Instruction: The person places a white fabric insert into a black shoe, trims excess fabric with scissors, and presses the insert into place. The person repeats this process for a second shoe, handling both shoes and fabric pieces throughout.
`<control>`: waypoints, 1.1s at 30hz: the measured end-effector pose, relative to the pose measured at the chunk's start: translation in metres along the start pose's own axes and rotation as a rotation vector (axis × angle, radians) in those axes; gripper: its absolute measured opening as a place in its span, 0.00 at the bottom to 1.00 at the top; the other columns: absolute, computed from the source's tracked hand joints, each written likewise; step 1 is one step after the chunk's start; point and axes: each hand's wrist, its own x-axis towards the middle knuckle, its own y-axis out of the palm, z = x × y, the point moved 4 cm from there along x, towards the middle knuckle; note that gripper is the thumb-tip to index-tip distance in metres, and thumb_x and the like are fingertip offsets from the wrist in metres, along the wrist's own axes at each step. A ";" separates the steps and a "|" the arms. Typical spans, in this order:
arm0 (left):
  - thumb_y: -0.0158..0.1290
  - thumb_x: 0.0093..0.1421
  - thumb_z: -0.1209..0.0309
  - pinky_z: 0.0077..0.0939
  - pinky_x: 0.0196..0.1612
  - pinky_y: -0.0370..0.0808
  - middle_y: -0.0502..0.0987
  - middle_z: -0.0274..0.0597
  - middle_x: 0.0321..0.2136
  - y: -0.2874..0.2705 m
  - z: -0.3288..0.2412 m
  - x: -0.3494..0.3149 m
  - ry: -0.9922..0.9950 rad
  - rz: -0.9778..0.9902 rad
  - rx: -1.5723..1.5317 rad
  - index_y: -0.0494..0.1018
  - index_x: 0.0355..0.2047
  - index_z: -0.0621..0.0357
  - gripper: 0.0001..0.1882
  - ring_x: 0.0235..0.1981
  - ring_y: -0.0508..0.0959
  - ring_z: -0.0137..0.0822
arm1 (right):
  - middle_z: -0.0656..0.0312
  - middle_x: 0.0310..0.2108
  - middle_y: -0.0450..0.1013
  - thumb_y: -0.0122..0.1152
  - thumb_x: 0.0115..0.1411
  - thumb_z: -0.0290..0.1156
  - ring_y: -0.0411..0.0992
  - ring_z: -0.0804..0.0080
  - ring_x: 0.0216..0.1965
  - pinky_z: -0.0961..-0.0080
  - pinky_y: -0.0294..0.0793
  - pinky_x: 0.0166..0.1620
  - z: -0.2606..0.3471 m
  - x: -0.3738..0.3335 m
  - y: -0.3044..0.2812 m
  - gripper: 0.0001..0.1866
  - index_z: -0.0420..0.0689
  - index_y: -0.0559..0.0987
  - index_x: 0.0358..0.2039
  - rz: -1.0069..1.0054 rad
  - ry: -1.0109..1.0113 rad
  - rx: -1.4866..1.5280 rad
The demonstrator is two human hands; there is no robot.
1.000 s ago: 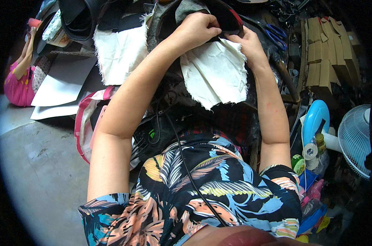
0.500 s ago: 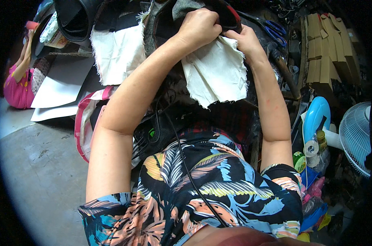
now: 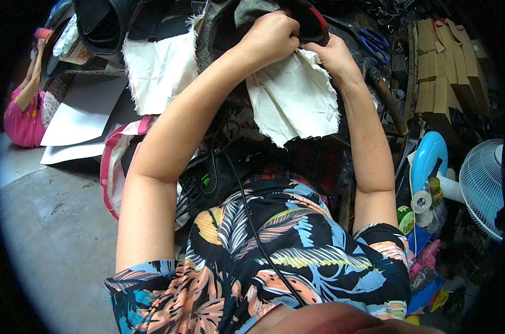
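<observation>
My left hand (image 3: 270,38) is closed, knuckles up, over the rim of a curved black and grey fabric piece (image 3: 311,23) with a red strip on its edge. Its fingertips are hidden underneath. A white cloth (image 3: 294,103) with frayed edges hangs from that rim toward me. Beside it, my right hand (image 3: 337,55) pinches the cloth's upper right corner against the dark piece, thumb pointing left. A second frayed white cloth (image 3: 161,72) hangs from another dark piece, left of my left forearm.
Blue-handled scissors (image 3: 372,43) lie beyond my right hand. Folded cardboard (image 3: 444,69) is stacked at right, above a white and blue fan (image 3: 483,186). White sheets (image 3: 83,111) and a pink-edged bag (image 3: 112,167) are at left. Another person (image 3: 25,117) in pink sits far left.
Both hands stay at the rim with hardly any movement. My left forearm has shifted slightly, and the hanging cloth's lower right edge has swung a little to the right.
</observation>
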 end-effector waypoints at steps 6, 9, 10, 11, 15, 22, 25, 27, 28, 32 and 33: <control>0.57 0.46 0.72 0.45 0.42 0.78 0.78 0.62 0.28 0.004 -0.009 -0.006 -0.051 -0.107 0.095 0.80 0.26 0.69 0.10 0.32 0.81 0.57 | 0.67 0.32 0.79 0.66 0.57 0.28 0.73 0.81 0.30 0.79 0.72 0.34 -0.002 0.006 -0.001 0.14 0.39 0.81 0.43 -0.070 0.000 -0.181; 0.57 0.49 0.71 0.43 0.42 0.78 0.78 0.63 0.29 -0.003 -0.010 -0.009 -0.079 -0.059 0.120 0.80 0.29 0.69 0.11 0.33 0.80 0.58 | 0.63 0.31 0.81 0.66 0.54 0.30 0.76 0.78 0.31 0.74 0.74 0.36 -0.011 0.013 -0.006 0.15 0.41 0.82 0.43 -0.105 0.025 -0.346; 0.58 0.51 0.70 0.41 0.41 0.78 0.79 0.63 0.31 -0.006 -0.010 -0.010 -0.079 -0.036 0.147 0.80 0.32 0.68 0.12 0.34 0.81 0.57 | 0.62 0.30 0.81 0.66 0.55 0.31 0.76 0.78 0.31 0.75 0.74 0.35 -0.014 0.014 -0.007 0.15 0.42 0.82 0.43 -0.112 0.018 -0.336; 0.59 0.54 0.69 0.39 0.41 0.79 0.79 0.62 0.33 -0.008 -0.009 -0.009 -0.086 0.006 0.172 0.81 0.35 0.68 0.13 0.34 0.81 0.56 | 0.62 0.29 0.80 0.66 0.55 0.32 0.76 0.78 0.31 0.75 0.73 0.35 -0.016 0.015 -0.007 0.15 0.42 0.82 0.42 -0.127 0.014 -0.329; 0.59 0.54 0.69 0.39 0.40 0.79 0.81 0.61 0.30 -0.019 -0.003 -0.009 -0.146 0.098 -0.121 0.81 0.35 0.67 0.13 0.31 0.82 0.53 | 0.60 0.30 0.78 0.69 0.56 0.35 0.74 0.75 0.29 0.75 0.73 0.34 -0.005 0.005 -0.010 0.14 0.42 0.81 0.41 -0.122 -0.134 -0.051; 0.60 0.53 0.66 0.39 0.41 0.78 0.81 0.57 0.29 -0.020 -0.003 -0.005 -0.202 0.152 -0.130 0.82 0.35 0.65 0.14 0.32 0.82 0.52 | 0.64 0.29 0.75 0.66 0.56 0.34 0.73 0.73 0.26 0.75 0.73 0.33 0.048 -0.057 -0.029 0.10 0.46 0.80 0.38 -0.241 -0.395 -0.646; 0.60 0.53 0.66 0.39 0.42 0.79 0.82 0.55 0.29 -0.016 -0.004 -0.003 -0.229 0.131 -0.041 0.83 0.34 0.63 0.13 0.33 0.83 0.51 | 0.63 0.31 0.75 0.67 0.54 0.35 0.75 0.70 0.26 0.72 0.75 0.34 0.058 -0.068 -0.019 0.10 0.51 0.82 0.38 -0.257 -0.526 -0.806; 0.59 0.53 0.66 0.40 0.43 0.79 0.82 0.55 0.29 -0.015 -0.003 -0.003 -0.245 0.115 -0.043 0.83 0.34 0.62 0.13 0.33 0.83 0.51 | 0.65 0.29 0.75 0.69 0.53 0.33 0.76 0.69 0.27 0.71 0.76 0.33 0.063 -0.065 -0.015 0.08 0.54 0.83 0.35 -0.282 -0.597 -0.980; 0.59 0.53 0.66 0.40 0.43 0.79 0.82 0.55 0.29 -0.014 -0.003 -0.003 -0.252 0.121 -0.049 0.83 0.34 0.62 0.13 0.33 0.83 0.51 | 0.67 0.28 0.75 0.69 0.53 0.33 0.77 0.69 0.28 0.72 0.76 0.32 0.067 -0.063 -0.014 0.08 0.54 0.83 0.34 -0.283 -0.688 -1.038; 0.59 0.53 0.66 0.40 0.43 0.79 0.82 0.55 0.29 -0.014 -0.002 -0.004 -0.280 0.127 -0.065 0.83 0.34 0.62 0.13 0.33 0.83 0.50 | 0.70 0.24 0.76 0.70 0.49 0.31 0.77 0.73 0.27 0.78 0.75 0.29 0.081 -0.049 -0.021 0.07 0.55 0.82 0.30 -0.327 -1.074 -1.277; 0.58 0.53 0.65 0.40 0.43 0.79 0.82 0.55 0.30 -0.014 -0.002 -0.004 -0.281 0.116 -0.055 0.83 0.34 0.62 0.13 0.34 0.83 0.50 | 0.70 0.24 0.77 0.70 0.50 0.31 0.77 0.73 0.27 0.79 0.76 0.28 0.080 -0.046 -0.022 0.06 0.54 0.82 0.30 -0.305 -1.111 -1.296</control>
